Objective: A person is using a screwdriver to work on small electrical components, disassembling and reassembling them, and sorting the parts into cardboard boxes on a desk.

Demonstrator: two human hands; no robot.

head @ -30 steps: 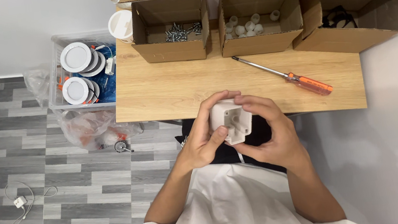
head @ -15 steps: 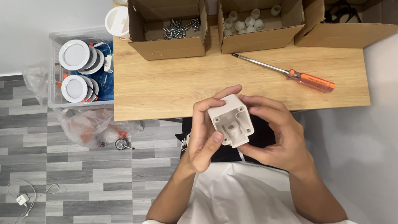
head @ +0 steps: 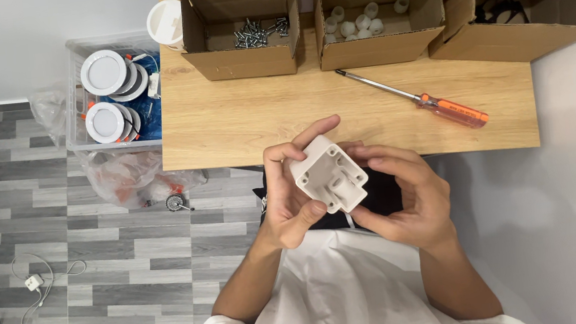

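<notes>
Three open brown cardboard boxes (head: 242, 25) line the desk's (head: 238, 117) far edge.

A white plastic housing (head: 328, 176), an orange-handled screwdriver (head: 416, 98), brown cardboard boxes (head: 243, 60), grey striped floor (head: 95, 259).

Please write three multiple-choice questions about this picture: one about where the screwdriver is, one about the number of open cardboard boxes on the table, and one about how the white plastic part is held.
1. Where does the screwdriver lie?
A. On the wooden table
B. On the floor
C. Inside a box

2. How many open cardboard boxes stand at the far edge of the table?
A. One
B. Three
C. Five

3. How is the white plastic part held?
A. It rests alone on the table
B. Only the right hand holds it
C. Both hands hold it above the lap

Answers:
1. A, since the orange handle and metal shaft rest on the bare wood.
2. B, one with screws, one with small white pieces, one with a dark item.
3. C, since the left hand and the right hand both grip it, in front of the table's edge.
</notes>
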